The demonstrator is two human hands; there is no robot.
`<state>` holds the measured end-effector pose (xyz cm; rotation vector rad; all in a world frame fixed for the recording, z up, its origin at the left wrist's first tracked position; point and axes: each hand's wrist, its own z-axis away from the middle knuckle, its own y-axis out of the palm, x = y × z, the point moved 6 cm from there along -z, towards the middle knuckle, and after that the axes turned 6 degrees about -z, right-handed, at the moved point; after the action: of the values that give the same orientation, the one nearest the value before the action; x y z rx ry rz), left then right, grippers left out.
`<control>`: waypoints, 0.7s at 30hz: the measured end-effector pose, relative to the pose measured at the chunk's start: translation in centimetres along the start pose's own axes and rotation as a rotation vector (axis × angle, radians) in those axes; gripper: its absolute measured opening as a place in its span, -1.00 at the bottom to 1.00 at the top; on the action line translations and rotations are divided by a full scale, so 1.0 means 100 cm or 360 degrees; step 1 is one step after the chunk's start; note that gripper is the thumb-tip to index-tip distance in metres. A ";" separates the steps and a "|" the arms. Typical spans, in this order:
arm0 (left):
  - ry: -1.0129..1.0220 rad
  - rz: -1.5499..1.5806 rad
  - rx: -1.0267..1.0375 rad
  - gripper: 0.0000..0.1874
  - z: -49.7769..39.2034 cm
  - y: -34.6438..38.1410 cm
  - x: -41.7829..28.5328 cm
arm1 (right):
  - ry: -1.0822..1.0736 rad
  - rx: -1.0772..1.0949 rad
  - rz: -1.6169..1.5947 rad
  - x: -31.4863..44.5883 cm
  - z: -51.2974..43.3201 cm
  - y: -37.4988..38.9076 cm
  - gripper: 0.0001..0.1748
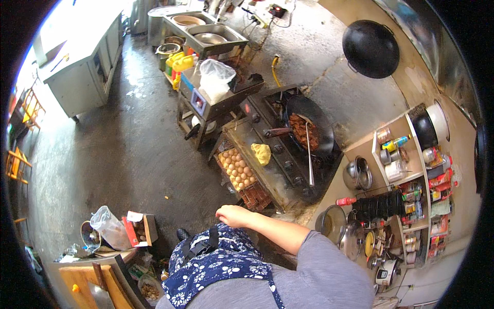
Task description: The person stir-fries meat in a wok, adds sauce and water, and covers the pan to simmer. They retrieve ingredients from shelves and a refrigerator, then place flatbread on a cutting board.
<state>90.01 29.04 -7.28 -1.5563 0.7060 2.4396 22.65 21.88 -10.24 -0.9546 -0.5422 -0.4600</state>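
Observation:
My right hand [232, 216] hangs in front of my blue floral apron [243, 270], its fingers curled downward. No object shows in it, though the finger undersides are hidden. My left hand is out of view. Ahead, beyond the right hand, a black wok [323, 141] sits on a gas stove [283, 170]. Reddish-brown food [303, 131] lies inside it, and a long-handled metal spatula [310, 166] leans across the rim. The wok's handle [278, 132] points left. A crumpled yellow cloth [261, 154] rests on the stove's front ledge, above brown eggs [237, 168].
A cleaver [101, 295] and a wooden cutting board [75, 284] are at lower left. Shelves [418, 174] of bottles and jars line the right wall. A plastic bag [212, 83] sits on the neighbouring stand. Beyond it is a steel sink [202, 48].

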 end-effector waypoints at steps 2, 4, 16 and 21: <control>-0.0092 -0.0029 0.0105 -0.69 0.022 0.029 0.000 | 0.0042 -0.0019 -0.0019 -0.008 0.004 -0.006 -0.75; -0.0196 -0.0060 0.0231 -0.70 0.047 0.058 -0.001 | 0.0050 -0.0051 -0.0046 -0.013 0.009 -0.018 -0.75; -0.0979 -0.0290 0.1132 -0.71 0.225 0.251 0.009 | 0.0446 -0.1854 0.0421 -0.120 0.147 -0.207 -0.68; -0.1477 -0.0252 0.1595 -0.74 0.320 0.340 0.066 | 0.1144 -0.1786 0.0373 -0.218 0.191 -0.211 -0.30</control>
<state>48.20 13.58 8.20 -0.0796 1.1968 1.8143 -11.02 30.45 -1.49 -1.7648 0.5692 -0.8659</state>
